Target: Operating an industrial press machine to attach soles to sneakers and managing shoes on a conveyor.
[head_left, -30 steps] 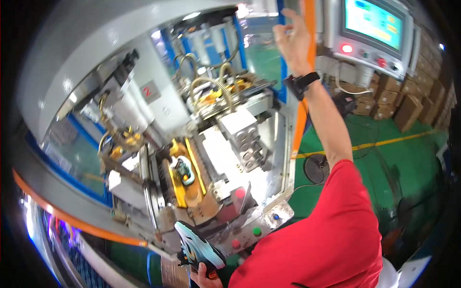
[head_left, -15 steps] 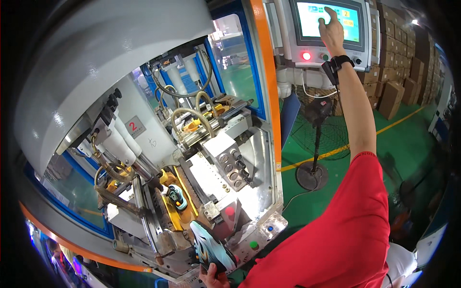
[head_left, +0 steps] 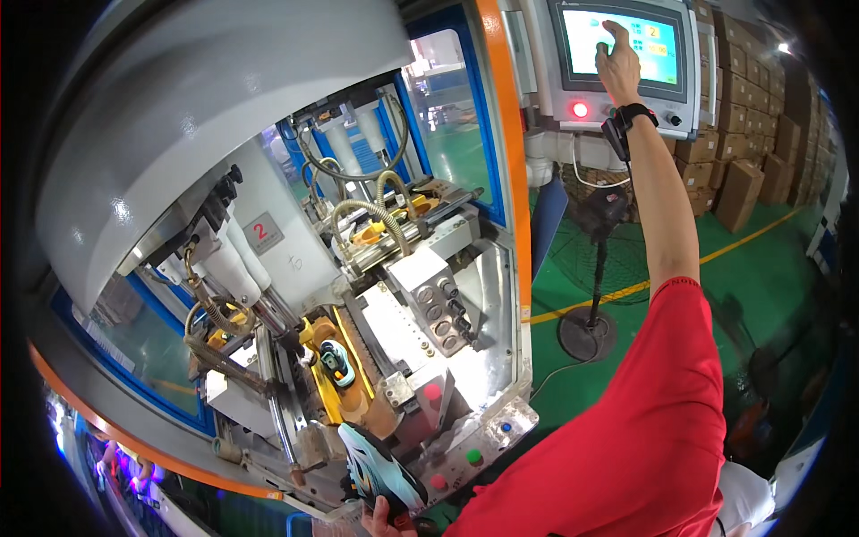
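Observation:
My left hand (head_left: pixel 386 520) is closed round the heel end of a pale blue, white and black sneaker (head_left: pixel 383 473), its toe pointing up and to the left at the front of a press machine. A second sneaker (head_left: pixel 336 362) in similar colours sits in the yellow-sided clamp (head_left: pixel 360 396) of the machine's near station. Up at the right, my right hand (head_left: pixel 619 68) is in front of the lit touchscreen (head_left: pixel 658 59), holding nothing, thumb and index finger apart. Whether a fingertip touches the glass I cannot tell. A black strap device (head_left: pixel 626 125) is round that wrist.
Red (head_left: pixel 438 481), green (head_left: pixel 474 456) and blue (head_left: pixel 506 428) buttons line the machine's front edge. An orange post (head_left: pixel 510 179) stands between machine and screen. Right of it are a black stand fan (head_left: pixel 586 333) and stacked cartons (head_left: pixel 738 192). Hoses and cylinders fill the machine's inside.
The view has shifted slightly. The held sneaker has moved a little left and turned with my left hand. My right hand stays at the screen, its fingers slightly more bent.

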The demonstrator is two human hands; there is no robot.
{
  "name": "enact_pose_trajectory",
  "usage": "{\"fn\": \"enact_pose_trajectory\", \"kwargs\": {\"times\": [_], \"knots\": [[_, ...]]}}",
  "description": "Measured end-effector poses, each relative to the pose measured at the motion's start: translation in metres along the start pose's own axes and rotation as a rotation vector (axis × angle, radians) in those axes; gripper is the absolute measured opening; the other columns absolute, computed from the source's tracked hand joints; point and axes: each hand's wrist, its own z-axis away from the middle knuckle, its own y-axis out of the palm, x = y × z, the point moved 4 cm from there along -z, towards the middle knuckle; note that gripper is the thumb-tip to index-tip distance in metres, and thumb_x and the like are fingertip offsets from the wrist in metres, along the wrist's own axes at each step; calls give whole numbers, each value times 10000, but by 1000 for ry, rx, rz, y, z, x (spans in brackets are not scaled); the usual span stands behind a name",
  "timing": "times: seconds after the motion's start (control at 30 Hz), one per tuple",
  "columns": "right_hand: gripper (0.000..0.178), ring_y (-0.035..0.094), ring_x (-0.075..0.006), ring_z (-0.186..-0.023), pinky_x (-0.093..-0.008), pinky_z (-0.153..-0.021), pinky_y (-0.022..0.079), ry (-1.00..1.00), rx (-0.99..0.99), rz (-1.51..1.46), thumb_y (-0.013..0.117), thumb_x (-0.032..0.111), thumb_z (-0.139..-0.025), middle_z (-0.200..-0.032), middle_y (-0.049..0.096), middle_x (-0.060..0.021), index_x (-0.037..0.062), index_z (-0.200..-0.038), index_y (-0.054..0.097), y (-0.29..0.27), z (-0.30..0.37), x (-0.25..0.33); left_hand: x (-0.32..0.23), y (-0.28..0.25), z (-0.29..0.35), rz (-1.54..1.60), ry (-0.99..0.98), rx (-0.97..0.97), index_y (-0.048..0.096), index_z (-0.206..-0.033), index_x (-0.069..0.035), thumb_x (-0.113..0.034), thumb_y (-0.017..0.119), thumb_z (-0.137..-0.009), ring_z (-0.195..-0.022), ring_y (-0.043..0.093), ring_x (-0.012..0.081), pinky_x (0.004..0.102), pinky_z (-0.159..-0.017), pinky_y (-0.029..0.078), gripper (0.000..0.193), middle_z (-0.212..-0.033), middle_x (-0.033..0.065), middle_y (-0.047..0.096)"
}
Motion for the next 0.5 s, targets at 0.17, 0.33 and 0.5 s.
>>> {"fn": "enact_pose_trajectory", "kwargs": {"times": [0.17, 0.33, 0.5], "knots": [[413, 705, -184, -664, -308, -595, 560, 274, -113, -634, 574, 125, -879, -1180, 656, -125, 21, -1272, 498, -4, 24, 37, -2, 0, 25, -8, 17, -105, 600, -1069, -145, -98, 653, -891, -590, 474, 82, 218, -468, 331, 191, -808, -47, 571], [363, 697, -216, -865, -289, -683, 569, 433, 1, -953, 560, 186, -976, -1263, 621, -94, 23, -1300, 547, -9, 52, 50, 12, -14, 27, 128, 104, 24, 543, -1220, -7, -68, 659, -856, -909, 623, 154, 253, -670, 526, 387, -1095, 69, 604], [268, 640, -157, -827, -278, -715, 503, 376, 110, -924, 580, 176, -971, -1045, 698, -93, -27, -1122, 668, -12, 98, 90, 13, -4, 39, 143, 179, 12, 550, -1198, 7, -33, 655, -851, -883, 655, 160, 289, -761, 551, 364, -1030, 66, 645]]}}
